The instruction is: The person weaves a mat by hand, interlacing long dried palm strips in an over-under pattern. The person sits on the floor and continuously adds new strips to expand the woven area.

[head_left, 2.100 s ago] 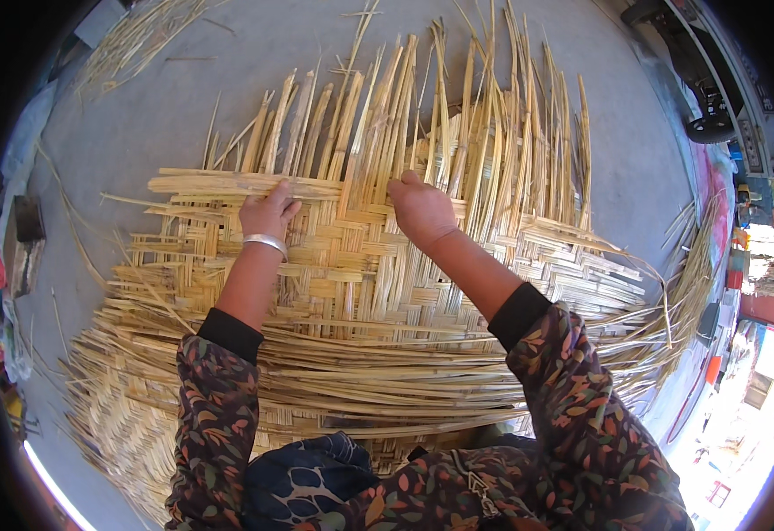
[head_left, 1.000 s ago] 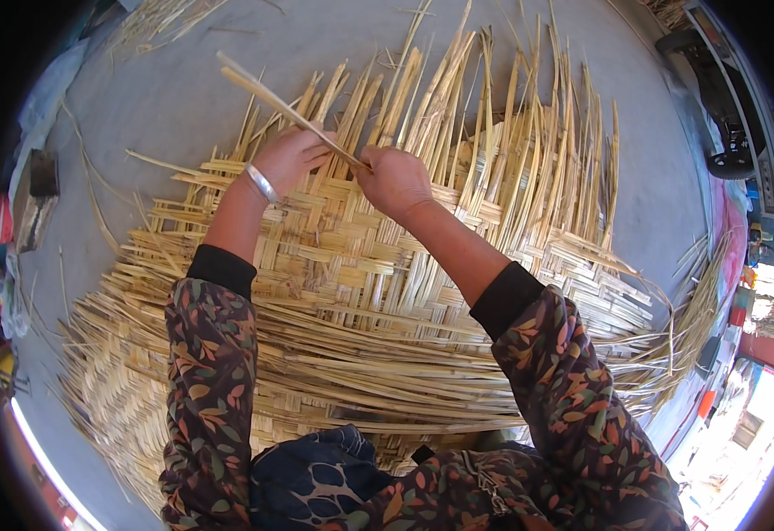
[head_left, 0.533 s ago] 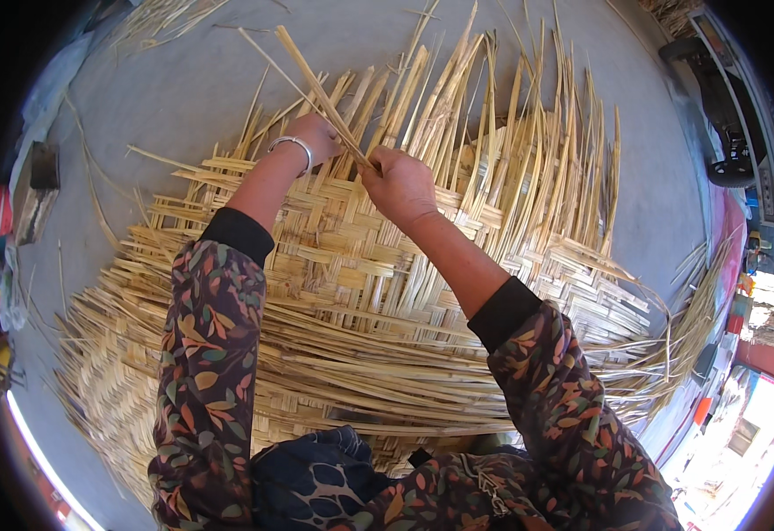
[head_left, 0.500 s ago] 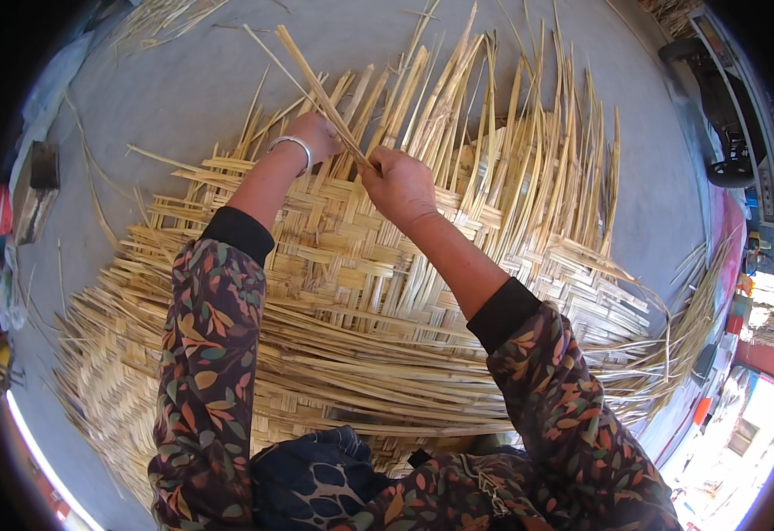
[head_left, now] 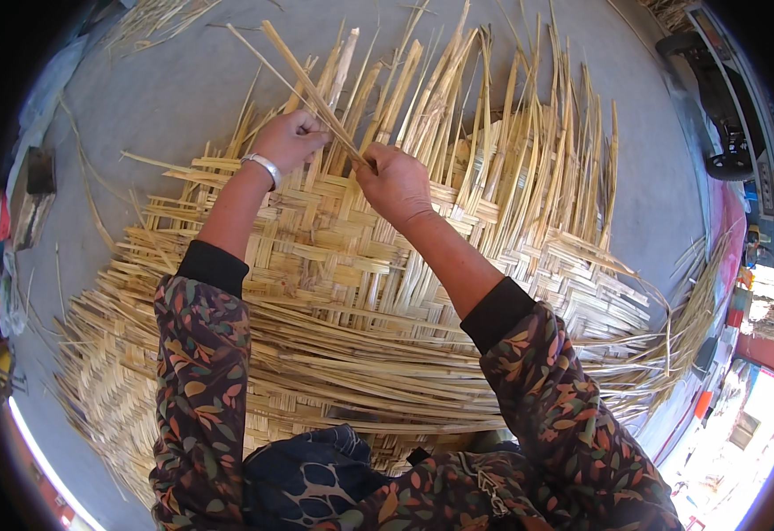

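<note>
A half-woven mat (head_left: 316, 239) of split reed strips lies before me, with loose strip ends (head_left: 458, 88) standing up along its far side. My right hand (head_left: 396, 184) is closed around the lower end of a few reed strips (head_left: 303, 75), which slant up and to the left. Left of it, my left hand (head_left: 290, 143), wearing a silver bangle (head_left: 263, 168), is closed over the mat's far edge. Its thumb and forefinger are pressed together beside the slanting strips; what they pinch cannot be made out.
Loose long strips (head_left: 369, 354) lie across the near part of the mat. More reeds (head_left: 692, 341) are piled at the right. A wooden block (head_left: 38, 190) sits on the grey floor at the left. A wheeled vehicle (head_left: 728, 115) stands at the far right.
My left hand has drawn back to the left and slightly nearer, and its fingertips now show. My right hand, with the held strips, has shifted slightly left.
</note>
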`<control>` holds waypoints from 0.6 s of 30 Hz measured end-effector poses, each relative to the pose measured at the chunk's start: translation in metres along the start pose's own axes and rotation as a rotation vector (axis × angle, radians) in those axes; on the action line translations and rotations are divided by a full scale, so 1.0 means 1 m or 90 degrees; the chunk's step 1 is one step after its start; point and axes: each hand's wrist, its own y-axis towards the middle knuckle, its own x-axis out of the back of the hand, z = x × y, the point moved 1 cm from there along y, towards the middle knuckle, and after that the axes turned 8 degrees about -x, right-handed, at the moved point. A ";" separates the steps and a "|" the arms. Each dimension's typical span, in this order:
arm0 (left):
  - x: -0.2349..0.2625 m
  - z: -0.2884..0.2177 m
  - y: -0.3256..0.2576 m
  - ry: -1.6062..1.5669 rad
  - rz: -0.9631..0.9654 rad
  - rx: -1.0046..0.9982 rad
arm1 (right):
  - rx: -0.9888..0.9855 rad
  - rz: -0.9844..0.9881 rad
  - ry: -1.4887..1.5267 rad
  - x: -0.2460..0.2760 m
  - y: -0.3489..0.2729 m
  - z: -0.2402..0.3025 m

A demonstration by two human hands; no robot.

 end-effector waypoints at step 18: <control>-0.004 0.022 -0.003 0.116 -0.038 -0.061 | 0.039 -0.012 -0.023 -0.003 0.001 -0.005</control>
